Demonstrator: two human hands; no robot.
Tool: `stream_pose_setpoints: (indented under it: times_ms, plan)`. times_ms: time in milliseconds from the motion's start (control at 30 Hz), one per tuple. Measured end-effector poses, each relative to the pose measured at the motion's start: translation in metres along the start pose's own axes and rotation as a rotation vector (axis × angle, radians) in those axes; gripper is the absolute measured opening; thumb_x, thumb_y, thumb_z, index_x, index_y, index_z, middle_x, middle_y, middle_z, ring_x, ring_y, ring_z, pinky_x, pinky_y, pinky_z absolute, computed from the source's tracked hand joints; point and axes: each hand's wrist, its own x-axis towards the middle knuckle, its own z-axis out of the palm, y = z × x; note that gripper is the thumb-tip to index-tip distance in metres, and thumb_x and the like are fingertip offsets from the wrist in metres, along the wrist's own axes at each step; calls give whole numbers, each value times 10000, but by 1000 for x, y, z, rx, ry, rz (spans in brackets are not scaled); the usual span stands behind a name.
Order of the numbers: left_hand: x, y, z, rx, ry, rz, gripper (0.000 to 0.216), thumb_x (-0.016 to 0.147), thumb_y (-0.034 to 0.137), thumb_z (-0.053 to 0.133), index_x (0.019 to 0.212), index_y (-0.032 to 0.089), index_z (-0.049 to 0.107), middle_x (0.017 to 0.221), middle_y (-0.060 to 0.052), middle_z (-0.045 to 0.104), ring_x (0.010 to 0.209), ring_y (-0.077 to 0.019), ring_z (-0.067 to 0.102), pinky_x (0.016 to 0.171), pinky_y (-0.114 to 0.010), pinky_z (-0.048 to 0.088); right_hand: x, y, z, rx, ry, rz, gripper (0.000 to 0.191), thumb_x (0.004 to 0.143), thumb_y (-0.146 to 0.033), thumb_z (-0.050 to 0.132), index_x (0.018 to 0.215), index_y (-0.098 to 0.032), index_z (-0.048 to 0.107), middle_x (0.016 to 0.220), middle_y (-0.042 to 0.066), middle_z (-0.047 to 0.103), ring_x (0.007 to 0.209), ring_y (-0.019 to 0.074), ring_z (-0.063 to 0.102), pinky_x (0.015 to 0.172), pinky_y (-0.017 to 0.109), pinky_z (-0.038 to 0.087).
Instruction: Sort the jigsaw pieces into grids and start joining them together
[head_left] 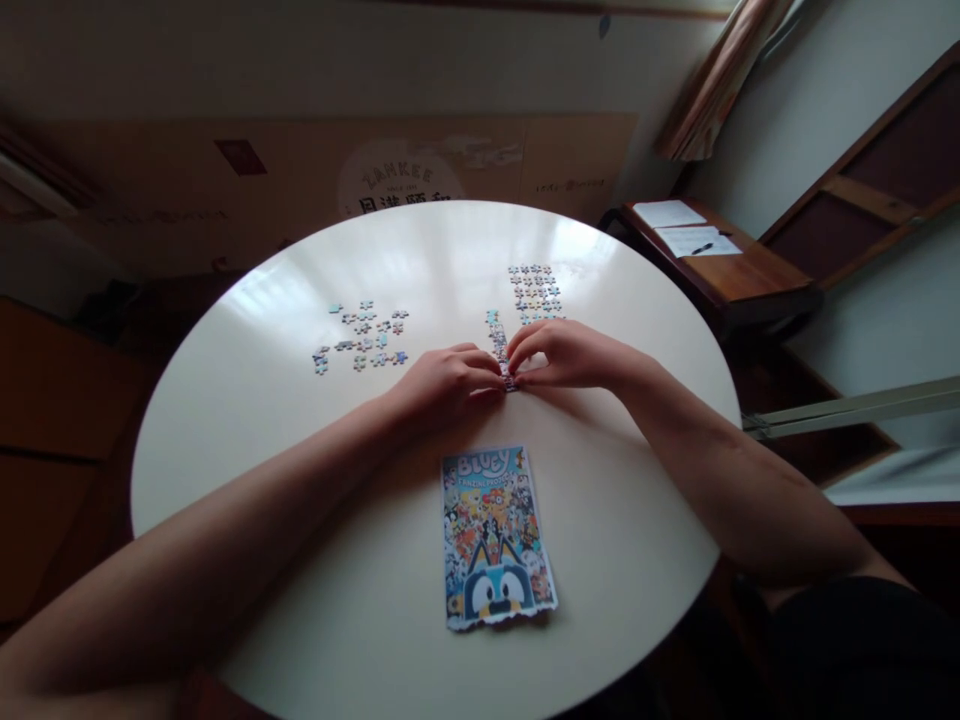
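Observation:
A narrow joined strip of jigsaw puzzle pieces (496, 335) runs lengthwise away from me on the table. At its near end my left hand (452, 381) touches it from the left with bent fingers. From the right, my right hand (559, 353) pinches at the same strip, thumb and forefinger curved into a ring. The fingertips hide part of the strip, and whether a single piece is between them cannot be made out. Loose puzzle pieces (364, 341) lie scattered to the left. More puzzle pieces (534, 290) stand in neat rows beyond my right hand.
A torn-edged picture sheet (496, 540) with cartoon dogs lies close to me on the white oval table (360, 610). Right of the table, a wooden desk (757, 270) holds papers (694, 241) and a pen. Large cardboard (300, 170) leans against the back wall.

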Motion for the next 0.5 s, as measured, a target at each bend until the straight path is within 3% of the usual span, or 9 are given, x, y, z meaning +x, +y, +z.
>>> stream_pose_setpoints:
  times_ms: [233,500]
  plan:
    - [1,3,-4,149,78,58,172,955,301,586,976,282,756,1028,3,758,902,-161,673,688,-272,532,0,-3,-1,-15,-7,-1,117,831,-257,723,922,-264,796,1026,4,739,911,162,672,853,302,494]
    - [-3,-8,-18,261,279,-43,146,922,256,586,841,218,702,851,-22,730,774,-173,626,664,-299,487,-2,-5,-3,-45,12,11,142,829,-232,716,946,-266,788,1093,9,727,954,169,671,858,303,492]
